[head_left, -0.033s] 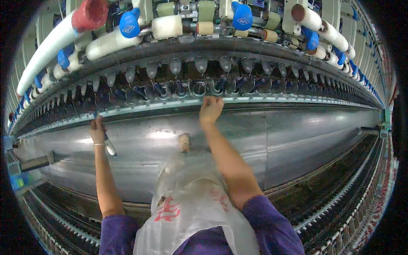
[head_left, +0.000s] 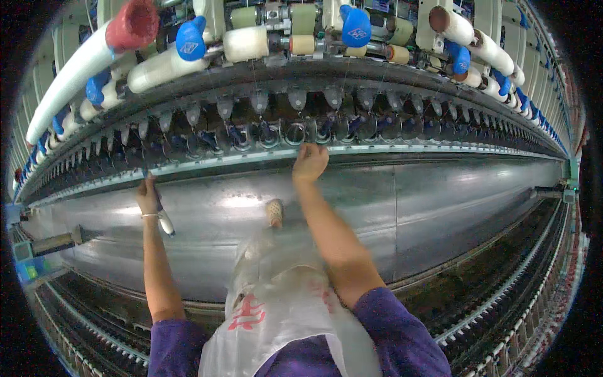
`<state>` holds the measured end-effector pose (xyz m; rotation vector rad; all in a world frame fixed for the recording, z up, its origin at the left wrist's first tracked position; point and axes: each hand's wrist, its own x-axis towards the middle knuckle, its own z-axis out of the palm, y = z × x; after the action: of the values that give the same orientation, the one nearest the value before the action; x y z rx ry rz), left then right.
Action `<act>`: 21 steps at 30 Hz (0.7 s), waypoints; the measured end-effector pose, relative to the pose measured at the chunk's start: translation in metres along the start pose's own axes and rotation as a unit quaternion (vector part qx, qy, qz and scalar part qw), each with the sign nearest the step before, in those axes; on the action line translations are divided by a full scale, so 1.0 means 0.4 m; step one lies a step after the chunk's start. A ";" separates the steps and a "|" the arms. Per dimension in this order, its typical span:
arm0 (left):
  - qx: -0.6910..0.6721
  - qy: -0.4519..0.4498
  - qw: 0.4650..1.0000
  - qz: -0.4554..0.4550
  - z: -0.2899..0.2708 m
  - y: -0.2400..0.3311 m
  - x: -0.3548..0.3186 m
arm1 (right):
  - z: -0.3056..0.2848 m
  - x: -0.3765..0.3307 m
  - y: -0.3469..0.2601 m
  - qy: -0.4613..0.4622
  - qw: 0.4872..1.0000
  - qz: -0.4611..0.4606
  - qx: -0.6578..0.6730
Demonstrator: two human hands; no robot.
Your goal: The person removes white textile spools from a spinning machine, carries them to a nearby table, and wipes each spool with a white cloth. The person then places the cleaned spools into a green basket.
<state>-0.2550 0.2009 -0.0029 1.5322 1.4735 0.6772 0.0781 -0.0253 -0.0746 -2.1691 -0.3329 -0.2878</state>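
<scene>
My left hand (head_left: 147, 198) is closed around a slim bobbin (head_left: 166, 224); its dark blue tube shows beside the fingers, and its white lower end sticks out past the palm. That hand is just in front of the pale ring rail (head_left: 389, 149) of a spinning frame, left of centre. With bent fingers pressed together, my right hand (head_left: 310, 164) is at the rail near the middle, right below a metal ring (head_left: 294, 133). Whatever its fingertips pinch is too small to make out. Dark bobbins (head_left: 237, 134) stand in the rings behind the rail.
Above the rings hang grey rounded guides (head_left: 297, 99). Higher up are white rollers (head_left: 245, 43), blue caps (head_left: 191, 43) and a big white tube with a red end (head_left: 133, 25). A smooth metal floor (head_left: 352, 207) lies below, with another machine row (head_left: 502, 276) behind me.
My left hand has shifted slightly to the right with the bobbin. My right hand stays at almost the same place on the rail.
</scene>
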 end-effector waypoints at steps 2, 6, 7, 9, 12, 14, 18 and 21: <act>0.014 -0.009 0.999 -0.035 -0.003 -0.017 0.018 | 0.050 -0.019 -0.004 0.021 0.991 0.119 0.064; -0.297 -0.091 0.951 -0.005 0.062 0.114 -0.058 | 0.011 0.015 -0.030 -0.021 0.840 0.400 0.366; -0.307 -0.122 0.944 0.001 0.101 0.167 -0.097 | -0.029 0.035 -0.042 -0.027 0.836 0.394 0.382; -0.092 -0.238 0.957 0.134 0.174 0.273 -0.190 | -0.123 0.079 -0.081 -0.106 0.810 0.328 0.474; -0.004 -0.266 0.908 0.325 0.302 0.400 -0.309 | -0.204 0.158 -0.171 -0.269 0.802 0.233 0.479; -0.125 -0.234 0.870 0.415 0.392 0.466 -0.337 | -0.229 0.200 -0.229 -0.351 0.764 0.286 0.459; -0.084 -0.140 0.937 0.308 0.574 0.535 -0.298 | -0.291 0.293 -0.314 -0.393 0.696 0.321 0.508; 0.140 -0.178 0.954 0.198 0.684 0.496 -0.286 | -0.394 0.371 -0.374 -0.352 0.800 0.015 0.486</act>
<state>0.0605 0.0477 0.0628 2.0779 1.0272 0.3931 0.1533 -0.0501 0.1764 -1.1551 -0.6767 0.6324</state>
